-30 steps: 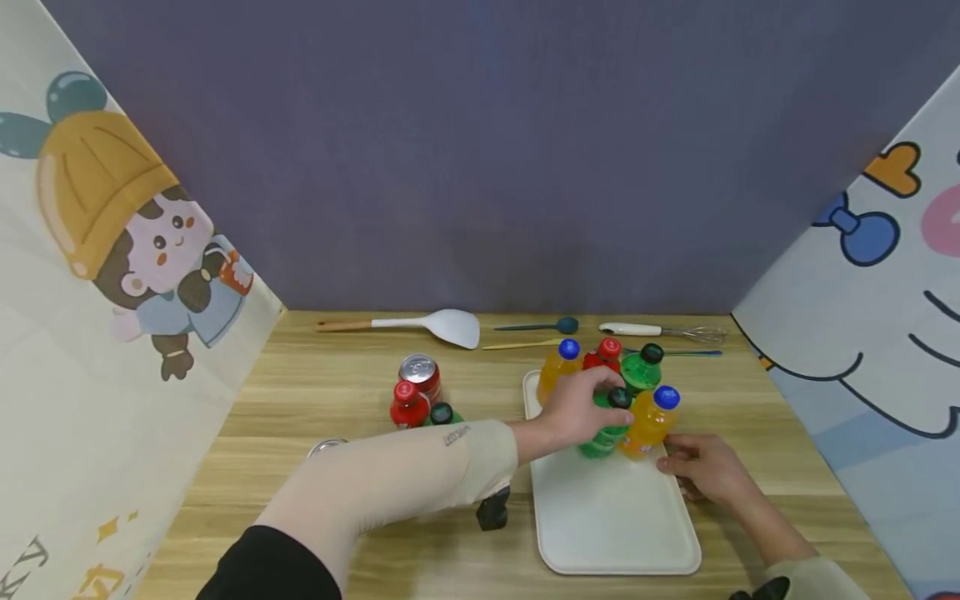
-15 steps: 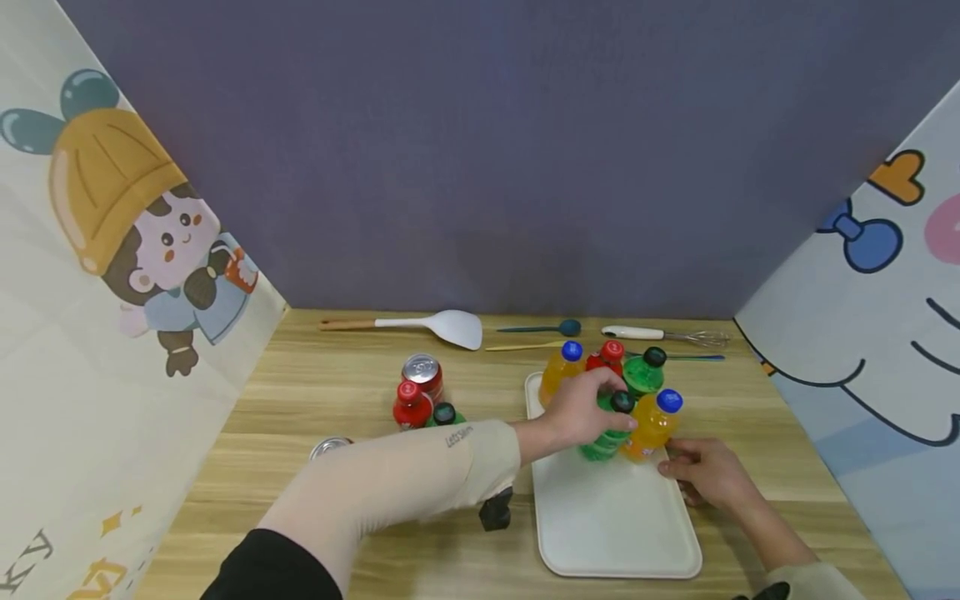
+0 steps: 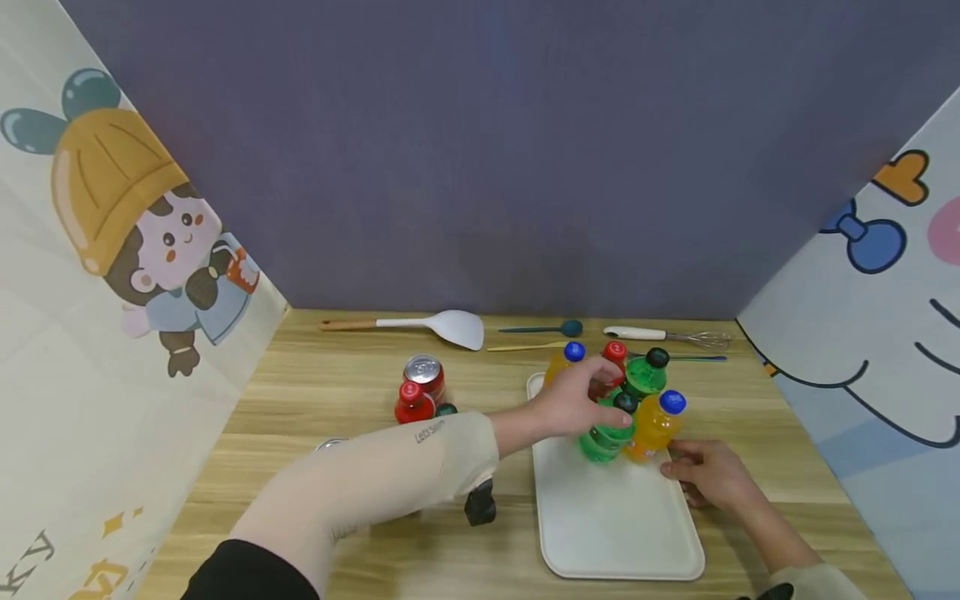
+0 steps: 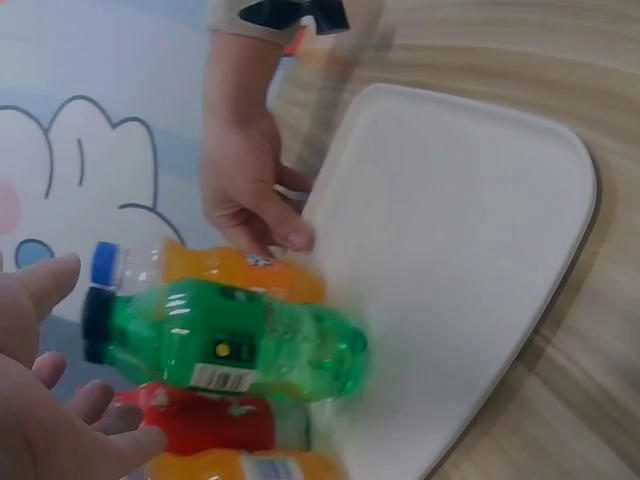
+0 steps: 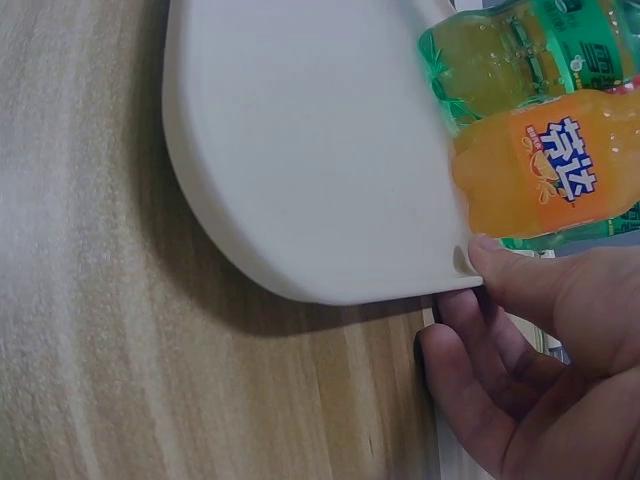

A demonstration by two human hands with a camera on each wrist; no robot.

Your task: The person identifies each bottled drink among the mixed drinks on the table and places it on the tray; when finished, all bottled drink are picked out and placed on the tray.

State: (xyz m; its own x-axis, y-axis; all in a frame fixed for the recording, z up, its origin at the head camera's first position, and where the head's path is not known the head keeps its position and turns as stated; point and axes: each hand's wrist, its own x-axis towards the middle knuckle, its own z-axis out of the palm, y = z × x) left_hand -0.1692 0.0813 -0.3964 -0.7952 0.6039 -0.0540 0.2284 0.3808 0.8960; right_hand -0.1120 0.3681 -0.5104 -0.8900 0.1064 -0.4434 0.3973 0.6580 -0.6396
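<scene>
A white tray [image 3: 618, 525] bears several small drink bottles at its far end. Nearest of these is an upright green bottle [image 3: 600, 442] with a black cap. My left hand [image 3: 572, 406] is beside its cap, fingers spread; the left wrist view shows a gap between the fingers and the green bottle. Close around stand two orange bottles, one at the right [image 3: 654, 427] and one partly hidden behind the hand, a red bottle [image 3: 615, 353] and a second green bottle [image 3: 645, 377]. My right hand [image 5: 540, 350] pinches the tray's right rim, thumb on top and fingers below.
Left of the tray stand a red can [image 3: 431, 379], a red-capped bottle [image 3: 412, 406] and, mostly behind the left sleeve, a dark-capped bottle [image 3: 446, 409] and another can [image 3: 330, 443]. Along the back wall lie a white turner [image 3: 459, 328], a teal spoon [image 3: 572, 328] and a whisk [image 3: 705, 338].
My left hand has let go of the front green bottle, its fingers spreading and drawing slightly left and up. The right hand keeps its hold on the tray rim.
</scene>
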